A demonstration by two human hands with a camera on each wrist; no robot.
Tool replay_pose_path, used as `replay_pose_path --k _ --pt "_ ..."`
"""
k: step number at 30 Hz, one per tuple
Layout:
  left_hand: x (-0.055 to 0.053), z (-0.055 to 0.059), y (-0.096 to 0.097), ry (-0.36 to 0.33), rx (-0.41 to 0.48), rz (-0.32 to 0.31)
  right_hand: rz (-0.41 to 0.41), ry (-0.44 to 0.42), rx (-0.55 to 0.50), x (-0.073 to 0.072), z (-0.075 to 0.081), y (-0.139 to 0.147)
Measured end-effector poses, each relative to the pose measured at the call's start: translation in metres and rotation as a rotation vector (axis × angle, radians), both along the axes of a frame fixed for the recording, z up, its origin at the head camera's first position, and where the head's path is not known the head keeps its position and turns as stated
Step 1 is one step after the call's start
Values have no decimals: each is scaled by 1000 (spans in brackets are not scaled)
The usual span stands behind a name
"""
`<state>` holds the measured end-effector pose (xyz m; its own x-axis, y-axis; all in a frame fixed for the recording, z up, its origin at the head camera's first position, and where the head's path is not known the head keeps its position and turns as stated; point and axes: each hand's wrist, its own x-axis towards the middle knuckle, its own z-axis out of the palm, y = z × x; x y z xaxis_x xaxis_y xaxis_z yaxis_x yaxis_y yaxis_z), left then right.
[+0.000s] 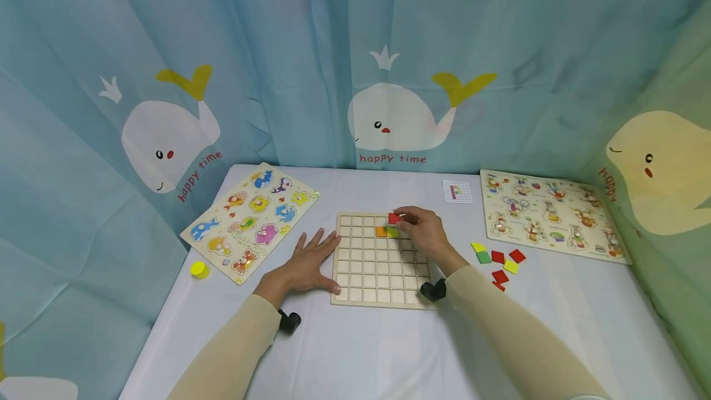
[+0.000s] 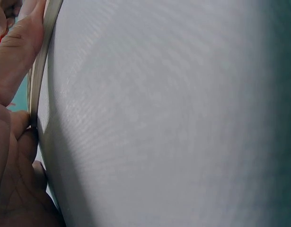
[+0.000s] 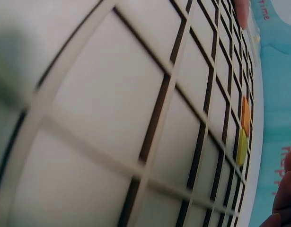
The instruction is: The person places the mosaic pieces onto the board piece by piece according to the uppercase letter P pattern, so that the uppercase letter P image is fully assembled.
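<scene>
A wooden grid board (image 1: 361,274) lies on the table, with an orange square tile (image 1: 381,231) and a yellow-green tile (image 1: 392,233) side by side in its upper cells. My right hand (image 1: 424,231) pinches a red square tile (image 1: 394,218) over the top rows, just beyond the yellow-green one. In the right wrist view the orange tile (image 3: 246,116) and the yellow-green tile (image 3: 241,147) sit in the grid, fingers (image 3: 286,189) at the right edge. My left hand (image 1: 304,265) rests spread at the board's left edge, thumb near its lower corner.
Loose red, yellow and green tiles (image 1: 500,276) lie right of the board. A small pattern card (image 1: 457,192) is behind. Picture puzzle boards stand left (image 1: 231,237) and right (image 1: 522,236). A yellow cylinder (image 1: 199,270) is near the left table edge; a curtain (image 1: 311,29) surrounds the table.
</scene>
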<state>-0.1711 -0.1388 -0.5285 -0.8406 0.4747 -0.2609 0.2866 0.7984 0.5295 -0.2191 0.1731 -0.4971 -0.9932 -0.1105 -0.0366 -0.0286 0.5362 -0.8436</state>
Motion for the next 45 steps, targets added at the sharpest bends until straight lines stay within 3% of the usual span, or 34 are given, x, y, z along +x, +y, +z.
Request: replay_pose_path --k 13,35,45 --pt "1 -1 1 2 -2 15 85 -8 9 -5 -6 -27" --pt "1 -2 2 11 -3 19 94 25 193 -4 -19 -49" --pt "1 -2 2 6 -1 22 101 21 170 -3 -22 -52"
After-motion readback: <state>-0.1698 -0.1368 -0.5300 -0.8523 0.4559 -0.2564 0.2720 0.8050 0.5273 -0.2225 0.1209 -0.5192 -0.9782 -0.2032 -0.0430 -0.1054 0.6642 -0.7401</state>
